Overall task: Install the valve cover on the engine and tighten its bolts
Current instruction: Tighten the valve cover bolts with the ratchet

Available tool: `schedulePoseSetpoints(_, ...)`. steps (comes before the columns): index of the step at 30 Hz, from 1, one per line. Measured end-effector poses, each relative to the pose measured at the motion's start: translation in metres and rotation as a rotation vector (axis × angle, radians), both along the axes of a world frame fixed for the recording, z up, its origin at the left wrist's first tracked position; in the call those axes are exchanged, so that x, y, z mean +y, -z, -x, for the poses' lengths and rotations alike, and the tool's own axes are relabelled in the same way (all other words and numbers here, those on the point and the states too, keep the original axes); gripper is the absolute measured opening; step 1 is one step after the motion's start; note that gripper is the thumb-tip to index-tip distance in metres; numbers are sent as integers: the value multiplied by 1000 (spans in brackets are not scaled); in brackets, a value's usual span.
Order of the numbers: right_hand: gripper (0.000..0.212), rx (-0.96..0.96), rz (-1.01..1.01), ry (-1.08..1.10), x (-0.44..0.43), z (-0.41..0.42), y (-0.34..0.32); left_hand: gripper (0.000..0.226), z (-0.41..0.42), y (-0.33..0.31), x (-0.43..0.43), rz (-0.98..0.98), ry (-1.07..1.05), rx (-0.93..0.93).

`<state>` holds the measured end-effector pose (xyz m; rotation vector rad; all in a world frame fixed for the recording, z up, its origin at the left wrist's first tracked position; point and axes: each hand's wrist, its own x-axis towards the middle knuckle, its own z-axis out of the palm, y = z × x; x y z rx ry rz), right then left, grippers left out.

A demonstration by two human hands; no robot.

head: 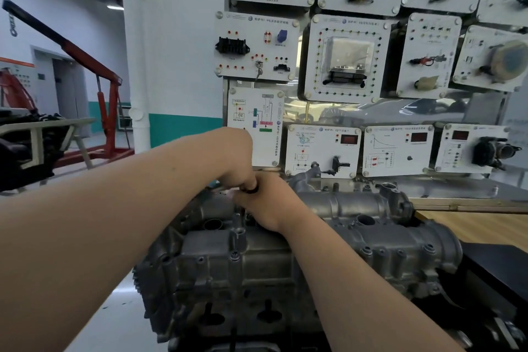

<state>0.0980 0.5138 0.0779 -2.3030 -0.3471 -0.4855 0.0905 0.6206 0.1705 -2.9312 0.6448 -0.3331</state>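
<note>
A grey cast-metal valve cover lies on top of the engine in the lower middle of the head view. Both my hands meet over its far left part. My left hand comes down from above, fingers curled round a dark round tool handle. My right hand sits just below it, fingers curled at the tool's lower part near the cover; what it grips is hidden. Small bolts show along the cover's near edge.
A board of white training panels stands directly behind the engine. A wooden tabletop lies to the right, with a dark surface below it. A red engine hoist and another dark engine stand at the left.
</note>
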Motion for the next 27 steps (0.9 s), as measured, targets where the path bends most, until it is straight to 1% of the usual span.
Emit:
schedulePoseSetpoints(1, 24, 14, -6, -24, 0, 1, 0, 27, 1, -2, 3, -10, 26, 18)
schedulePoseSetpoints(3, 25, 50, -66, -82, -1, 4, 0, 31, 3, -5, 12, -31, 66, 36)
schedulePoseSetpoints(5, 27, 57, -112, -119, -2, 4, -1, 34, 1, -3, 20, -2, 82, 41)
schedulePoseSetpoints(8, 12, 39, -57, -81, -1, 1, -2, 30, -7, 1, 23, 121, 53, 26)
schedulePoseSetpoints(9, 12, 21, -35, -55, 0, 0, -1, 29, -10, 4, 22, 144, 32, 11)
schedulePoseSetpoints(12, 25, -41, -18, -17, 1, -2, 1, 34, -12, 10, 16, 208, 9, -24)
schedulePoseSetpoints(13, 26, -40, -24, -21, 1, -2, 1, 32, -12, 10, 14, 204, 26, -28)
schedulePoseSetpoints(16, 20, 8, -35, -61, -1, 0, 1, 26, -9, 7, 18, 173, 115, 20)
schedulePoseSetpoints(18, 23, 14, -58, -75, -2, 1, 1, 32, -6, 5, 23, 165, 165, 70)
schedulePoseSetpoints(20, 26, 16, -85, -60, -1, 1, 1, 37, -7, 4, 26, 139, 162, 90)
schedulePoseSetpoints(23, 25, 6, -93, -12, 3, 0, 0, 30, -11, 5, 24, 107, 117, 17)
schedulePoseSetpoints(25, 21, -15, -64, 26, 4, -1, 1, 34, -11, 8, 15, 115, 73, -57)
schedulePoseSetpoints(27, 23, -2, -44, 50, 3, -1, 0, 37, -10, 10, 6, 118, 43, -87)
